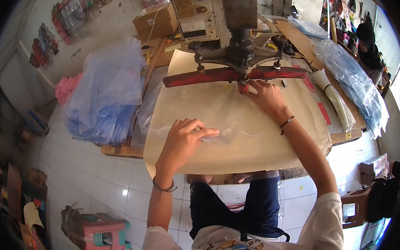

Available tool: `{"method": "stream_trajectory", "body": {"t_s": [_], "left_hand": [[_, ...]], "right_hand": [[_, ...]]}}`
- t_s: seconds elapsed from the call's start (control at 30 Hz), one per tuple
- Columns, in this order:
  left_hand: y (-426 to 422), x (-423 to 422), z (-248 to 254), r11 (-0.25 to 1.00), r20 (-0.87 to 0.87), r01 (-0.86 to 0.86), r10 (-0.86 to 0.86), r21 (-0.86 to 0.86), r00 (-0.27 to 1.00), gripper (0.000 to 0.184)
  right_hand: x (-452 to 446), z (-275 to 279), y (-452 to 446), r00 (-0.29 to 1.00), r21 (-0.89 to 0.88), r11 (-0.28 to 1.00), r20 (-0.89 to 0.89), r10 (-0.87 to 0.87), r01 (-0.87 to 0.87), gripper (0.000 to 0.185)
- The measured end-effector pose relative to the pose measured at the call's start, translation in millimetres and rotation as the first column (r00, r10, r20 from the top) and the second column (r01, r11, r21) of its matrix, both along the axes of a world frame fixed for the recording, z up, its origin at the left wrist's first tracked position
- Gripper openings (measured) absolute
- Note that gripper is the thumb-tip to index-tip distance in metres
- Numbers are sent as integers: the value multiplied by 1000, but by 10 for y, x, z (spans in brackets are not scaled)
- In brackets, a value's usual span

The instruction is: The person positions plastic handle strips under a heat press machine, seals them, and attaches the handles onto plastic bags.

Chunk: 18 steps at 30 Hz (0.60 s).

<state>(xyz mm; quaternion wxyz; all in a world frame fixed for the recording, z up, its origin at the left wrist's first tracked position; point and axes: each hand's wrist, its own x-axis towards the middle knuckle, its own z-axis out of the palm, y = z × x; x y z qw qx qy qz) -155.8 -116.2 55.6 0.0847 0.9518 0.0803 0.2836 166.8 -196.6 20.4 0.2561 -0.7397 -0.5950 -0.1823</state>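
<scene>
My left hand (188,139) is closed, thumb and fingers pinched on a clear plastic sheet (225,130) over the tan paper sheet (181,112) on the table. Beneath the red bar (192,77) of the press, my right hand (267,98) reaches to the bar's middle. Its fingertips are beside a small red piece (243,87) under the press head; whether they grip it I cannot tell. The clear plastic stretches between my two hands and is hard to see against the paper.
Blue-tinted plastic sheets (104,94) are piled at the left. Rolled plastic (350,79) and a tied bundle (335,99) lie at the right. Behind stand a control box (196,17) and a cardboard box (155,23). A person (368,46) is at the far right.
</scene>
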Motion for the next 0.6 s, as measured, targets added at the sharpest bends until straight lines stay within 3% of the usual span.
{"method": "stream_trajectory", "body": {"t_s": [0.23,0.6], "left_hand": [[57,-19,0,999,7,17,-16,-43,1000,44],[183,-121,-13,984,69,-29,42,-175,997,46]], "right_hand": [[-32,46,27,991,-154,987,132,-29,50,20],[13,33,70,995,-150,989,98,21,-6,14]]}}
